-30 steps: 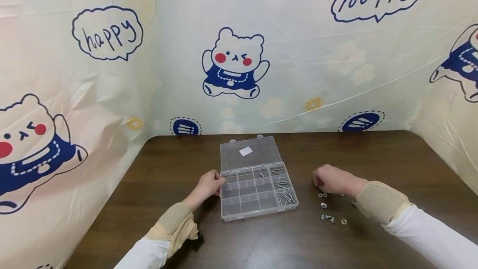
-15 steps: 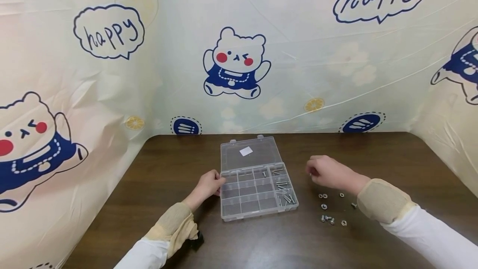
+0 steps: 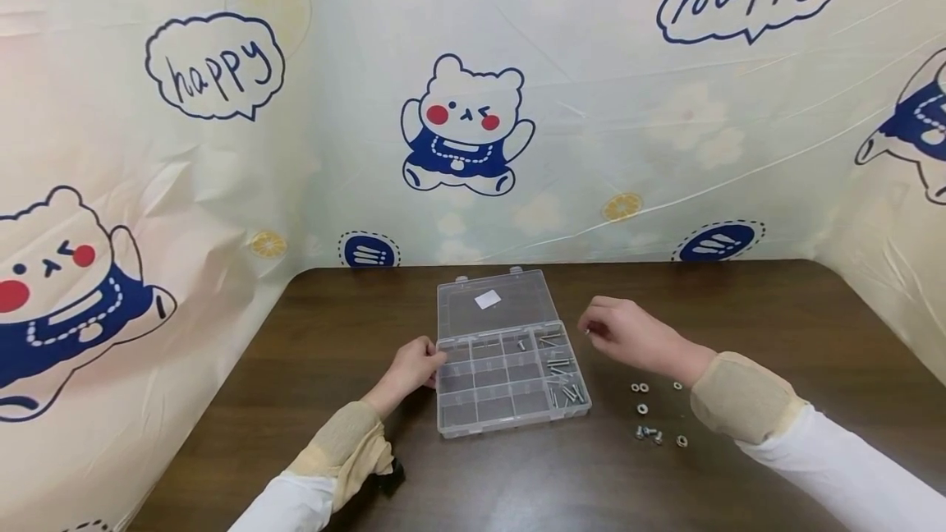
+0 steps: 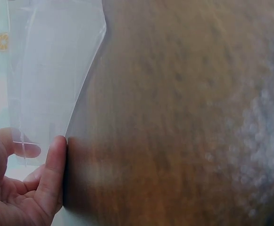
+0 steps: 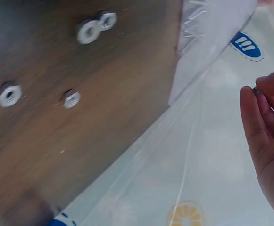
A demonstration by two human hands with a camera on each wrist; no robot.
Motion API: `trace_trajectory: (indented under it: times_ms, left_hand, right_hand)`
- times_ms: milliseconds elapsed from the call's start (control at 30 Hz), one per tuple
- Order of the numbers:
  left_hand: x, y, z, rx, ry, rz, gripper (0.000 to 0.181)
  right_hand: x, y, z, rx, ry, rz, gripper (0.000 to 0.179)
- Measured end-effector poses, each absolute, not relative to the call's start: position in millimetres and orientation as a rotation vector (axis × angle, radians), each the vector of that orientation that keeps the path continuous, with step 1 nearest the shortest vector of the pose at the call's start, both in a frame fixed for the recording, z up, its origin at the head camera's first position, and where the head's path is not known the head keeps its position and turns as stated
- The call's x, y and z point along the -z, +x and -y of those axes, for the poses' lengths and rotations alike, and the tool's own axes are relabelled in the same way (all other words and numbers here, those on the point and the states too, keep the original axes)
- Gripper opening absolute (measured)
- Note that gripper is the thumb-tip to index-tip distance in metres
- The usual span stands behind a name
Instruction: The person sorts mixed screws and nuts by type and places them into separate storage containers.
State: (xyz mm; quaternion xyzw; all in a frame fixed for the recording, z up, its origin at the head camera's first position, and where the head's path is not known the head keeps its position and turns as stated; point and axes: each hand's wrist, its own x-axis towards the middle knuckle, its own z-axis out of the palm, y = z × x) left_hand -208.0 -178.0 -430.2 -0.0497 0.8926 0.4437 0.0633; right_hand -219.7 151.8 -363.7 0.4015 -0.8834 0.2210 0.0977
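Observation:
A clear plastic compartment box (image 3: 493, 376) lies on the table with its lid (image 3: 491, 306) folded back. My left hand (image 3: 414, 362) holds the box's left edge between thumb and fingers, as the left wrist view shows. In the right-hand column lie several silver screws (image 3: 569, 392), and one short bolt (image 3: 521, 345) stands in a compartment of the back row. Off the box's right side, above the table, my right hand (image 3: 631, 335) pinches a small metal piece (image 5: 255, 89) between thumb and forefinger. Most of that piece is hidden, so its kind is unclear.
To the right of the box lie loose nuts (image 3: 642, 409) and a small group of short bolts (image 3: 649, 433). A dark object (image 3: 392, 479) shows beside the left wrist. Behind the table (image 3: 355, 310) hangs a printed cloth (image 3: 562, 212).
My right hand has risen from among the loose nuts and moved left toward the box, with the small metal piece in its fingertips. The left hand and the box have stayed put.

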Motion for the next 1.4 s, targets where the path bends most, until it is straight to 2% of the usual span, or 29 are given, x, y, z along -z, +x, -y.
trace_trajectory:
  times_ms: [400,900,1133,1400]
  left_hand:
    - [430.9,-209.2,178.1,-1.340,-0.157,-2.693,0.011]
    - [427.3,-205.7,176.3,-1.359,-0.151,-2.677,0.008]
    - [429.3,-206.7,175.7,-1.367,-0.145,-2.675,0.009]
    - [425.1,-205.1,176.8,-1.341,-0.159,-2.683,0.009]
  right_hand:
    - [349.1,-223.3,-116.8,-0.714,1.259,2.477,0.013]
    - [360.2,-237.9,-84.1,-0.704,1.338,2.572,0.016]
    - [368.2,-242.0,-84.0,-0.683,1.329,2.601,0.019]
    - [360.4,-238.5,-103.5,-0.590,1.303,2.629,0.016]
